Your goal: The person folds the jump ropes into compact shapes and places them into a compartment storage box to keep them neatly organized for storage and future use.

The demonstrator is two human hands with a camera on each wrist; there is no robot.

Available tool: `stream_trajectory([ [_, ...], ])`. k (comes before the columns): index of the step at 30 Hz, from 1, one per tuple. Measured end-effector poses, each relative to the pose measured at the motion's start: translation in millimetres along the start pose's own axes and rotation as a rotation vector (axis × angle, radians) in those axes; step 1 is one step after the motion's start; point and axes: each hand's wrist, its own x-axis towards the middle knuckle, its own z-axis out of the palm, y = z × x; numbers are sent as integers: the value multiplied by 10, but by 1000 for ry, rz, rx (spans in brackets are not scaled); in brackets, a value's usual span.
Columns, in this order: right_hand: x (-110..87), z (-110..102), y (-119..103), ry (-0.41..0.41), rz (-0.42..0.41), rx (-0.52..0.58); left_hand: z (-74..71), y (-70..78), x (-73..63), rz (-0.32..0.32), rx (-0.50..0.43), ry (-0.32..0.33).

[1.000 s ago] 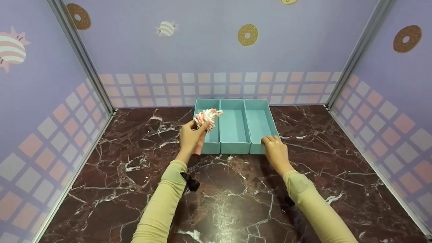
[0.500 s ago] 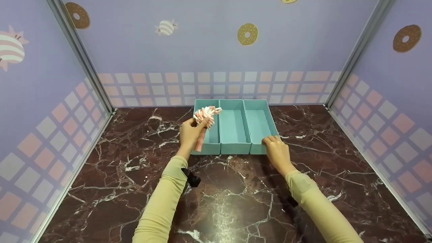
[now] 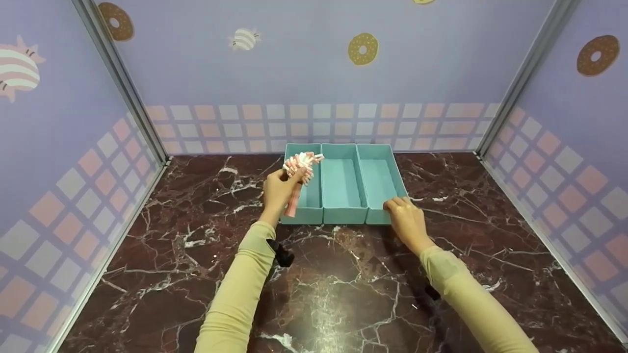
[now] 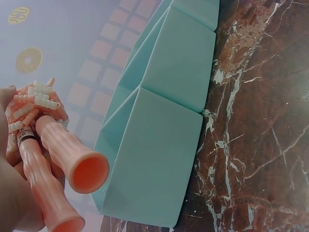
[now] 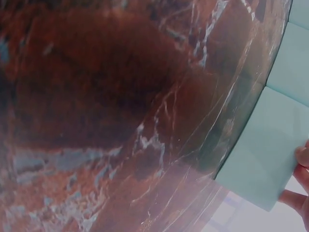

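Observation:
My left hand [image 3: 277,192] holds a bundled skipping rope [image 3: 300,163] above the front of the left-hand teal box [image 3: 312,215]. In the left wrist view the rope's two hollow pink handles [image 4: 67,150] point toward the camera, and its pink and white beaded cord [image 4: 41,99] is gathered at their far end. My right hand [image 3: 406,219] grips the front right corner of the right-hand teal box [image 3: 378,216]. Fingers [image 5: 301,157] lie against that box's wall in the right wrist view.
Between those two stands a middle teal box [image 3: 344,215], the three side by side with open tops. They sit on a dark red marbled table [image 3: 333,304] near the purple back wall [image 3: 294,73]. Side walls [image 3: 44,147] enclose the table left and right.
My left hand has risen slightly and moved a little away from me with the skipping rope. The right hand keeps its grip on the box corner.

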Motion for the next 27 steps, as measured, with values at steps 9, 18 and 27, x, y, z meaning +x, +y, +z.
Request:
stream_trajectory([
  [9, 3, 0, 20, -9, -19, -3, 6, -6, 72, -52, -15, 21],
  [18, -22, -65, 78, -21, -30, 13, 54, 16, 85, -78, 1, 17],
  [27, -69, -54, 37, -26, 91, 30, 134, -33, 104, -143, -94, -4],
])
